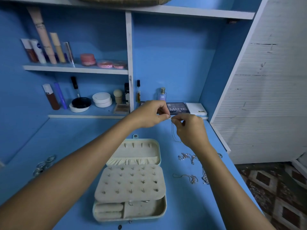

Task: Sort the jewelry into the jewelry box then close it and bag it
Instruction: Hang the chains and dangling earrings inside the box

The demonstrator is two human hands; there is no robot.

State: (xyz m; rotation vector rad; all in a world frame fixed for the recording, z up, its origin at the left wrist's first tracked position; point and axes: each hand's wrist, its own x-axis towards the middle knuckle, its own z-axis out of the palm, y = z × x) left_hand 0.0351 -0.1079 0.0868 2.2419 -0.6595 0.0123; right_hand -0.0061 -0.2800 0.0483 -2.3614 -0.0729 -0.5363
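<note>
Rings [43, 164] are left at the tabletop's [71, 146] left edge, and the box [131, 180] lies open mid-table, its stud panel already filled. Above it a thin chain [173, 132] is pinched between left hand [149, 114] and right hand [191, 128], fingertips closed on it, probably so the clasp can be worked; more necklaces [192, 166] are heaped at the right

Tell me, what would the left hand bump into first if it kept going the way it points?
Probably the right hand. The left hand points rightward, fingertips nearly touching it, both pinching a thin chain. The MATTE box sits behind, but depth is unclear.
</note>
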